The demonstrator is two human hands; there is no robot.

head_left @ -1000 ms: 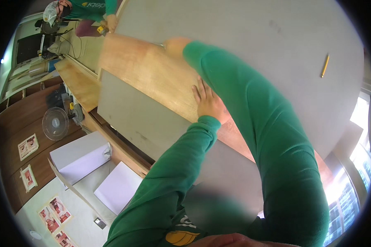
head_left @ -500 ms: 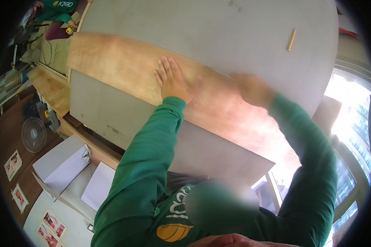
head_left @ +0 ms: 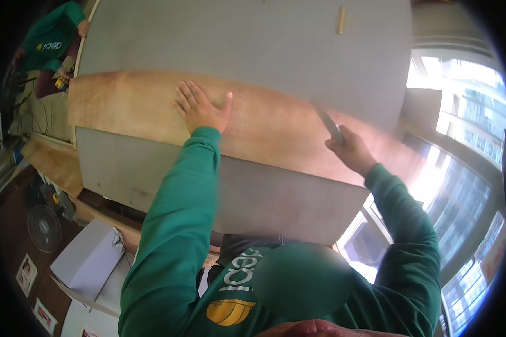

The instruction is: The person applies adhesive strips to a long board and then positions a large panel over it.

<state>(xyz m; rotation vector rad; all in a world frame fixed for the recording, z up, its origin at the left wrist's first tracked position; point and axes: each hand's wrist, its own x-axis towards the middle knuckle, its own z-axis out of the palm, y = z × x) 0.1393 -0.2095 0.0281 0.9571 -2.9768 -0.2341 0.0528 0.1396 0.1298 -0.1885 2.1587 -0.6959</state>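
A long, pale brown wooden board (head_left: 275,121) lies across a larger grey panel (head_left: 219,42). My left hand (head_left: 201,109) presses flat on the board, fingers spread and thumb apart. Further right, my right hand (head_left: 351,149) grips a slim, flat grey metal tool (head_left: 329,124), like a knife or file. Its far end points up and left, near the board's far edge; whether it touches there I cannot tell, since the tip is blurred. A yellow stick like a pencil (head_left: 340,20) rests on the grey panel beyond.
At the upper left a co-worker in a green top (head_left: 48,42) holds a yellow and black tool (head_left: 61,82). A white box (head_left: 87,261) and a clear round disc (head_left: 44,227) are at lower left. Bright windows (head_left: 466,90) line the right side.
My right hand has pulled back from the board's far edge, and the metal tool now shows. My left hand stays on the board. The view has shifted; the co-worker shows more.
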